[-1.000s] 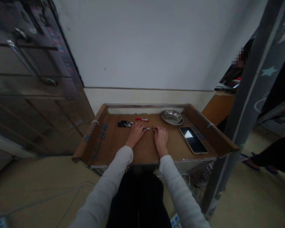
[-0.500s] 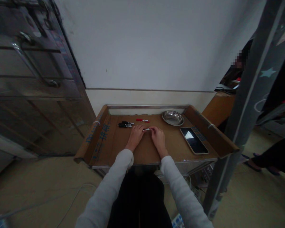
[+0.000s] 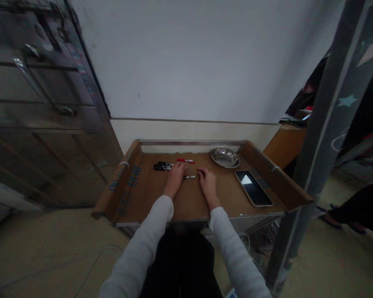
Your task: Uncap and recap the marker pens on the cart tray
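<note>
My left hand (image 3: 175,176) reaches over the cardboard, fingers stretched forward beside a pair of black markers (image 3: 162,166). A single marker with a black and silver end (image 3: 189,177) lies just right of that hand, its left part hidden by the hand. My right hand (image 3: 207,180) is closed in a pinch, with a small dark piece (image 3: 200,171) showing at its fingertips; its kind is unclear. Beyond the hands lies a red marker (image 3: 185,161).
The cardboard-lined table (image 3: 152,203) has raised side flaps. A round metal dish (image 3: 225,158) stands at the back right, with a phone (image 3: 254,188) in front of it. A grey post (image 3: 317,145) rises on the right; a person's legs (image 3: 357,209) show beyond it.
My hands have moved slightly apart. The marker between their fingertips now lies on the cardboard beside my left hand, and a dark piece shows in my right fingers. The view has tilted slightly.
</note>
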The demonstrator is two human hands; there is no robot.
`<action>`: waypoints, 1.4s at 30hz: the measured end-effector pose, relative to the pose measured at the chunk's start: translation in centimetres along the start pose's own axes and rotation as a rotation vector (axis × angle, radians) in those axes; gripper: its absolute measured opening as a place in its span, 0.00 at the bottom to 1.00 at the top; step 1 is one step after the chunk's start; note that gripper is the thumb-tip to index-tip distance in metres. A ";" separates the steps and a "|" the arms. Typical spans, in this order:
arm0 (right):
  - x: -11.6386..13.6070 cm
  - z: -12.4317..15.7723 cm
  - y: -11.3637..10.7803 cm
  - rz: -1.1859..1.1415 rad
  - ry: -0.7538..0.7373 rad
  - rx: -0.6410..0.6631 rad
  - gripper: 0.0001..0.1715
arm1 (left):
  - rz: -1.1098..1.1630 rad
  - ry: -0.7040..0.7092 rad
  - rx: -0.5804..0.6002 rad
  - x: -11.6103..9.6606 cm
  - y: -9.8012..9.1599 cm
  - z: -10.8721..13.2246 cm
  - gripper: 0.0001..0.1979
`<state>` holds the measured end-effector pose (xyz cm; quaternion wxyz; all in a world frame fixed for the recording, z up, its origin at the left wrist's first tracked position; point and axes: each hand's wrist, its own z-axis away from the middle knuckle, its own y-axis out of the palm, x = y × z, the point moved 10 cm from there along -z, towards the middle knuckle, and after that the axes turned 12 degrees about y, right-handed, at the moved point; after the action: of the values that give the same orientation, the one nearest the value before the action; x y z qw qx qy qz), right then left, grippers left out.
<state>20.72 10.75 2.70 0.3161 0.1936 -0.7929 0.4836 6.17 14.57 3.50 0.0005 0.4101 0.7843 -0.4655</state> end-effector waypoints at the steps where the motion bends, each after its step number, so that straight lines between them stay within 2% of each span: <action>1: 0.0 -0.1 0.1 0.012 -0.002 0.006 0.15 | 0.018 -0.009 0.006 0.3 0.3 -0.2 0.12; 9: 0.7 -1.0 1.6 0.192 -0.046 0.034 0.15 | 0.075 -0.082 0.013 1.2 1.5 -0.8 0.07; 14: 1.6 -1.1 1.9 0.253 -0.086 0.058 0.15 | 0.087 -0.041 0.017 0.4 1.6 -0.9 0.05; 18: 1.9 -1.0 1.8 0.257 -0.092 0.058 0.16 | 0.117 0.001 -0.017 -0.4 1.5 -0.9 0.06; 27: 2.1 -0.8 1.3 0.225 -0.085 0.034 0.15 | 0.170 -0.008 -0.092 -0.4 0.7 -0.8 0.07; 30: 2.1 -0.7 1.3 0.227 -0.087 0.036 0.15 | 0.160 -0.021 -0.081 -0.3 0.6 -0.7 0.08; 36: 2.3 -0.5 1.3 0.121 -0.122 0.062 0.15 | 0.233 0.040 -0.066 -1.5 0.4 -0.4 0.08; 42: 2.3 -0.6 0.4 -0.110 -0.115 0.039 0.15 | 0.394 -0.018 -0.171 -0.7 -0.2 -0.1 0.06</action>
<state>18.98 11.47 4.22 0.2925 0.2702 -0.7884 0.4689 6.58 14.11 3.97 0.1332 0.5499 0.7255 -0.3917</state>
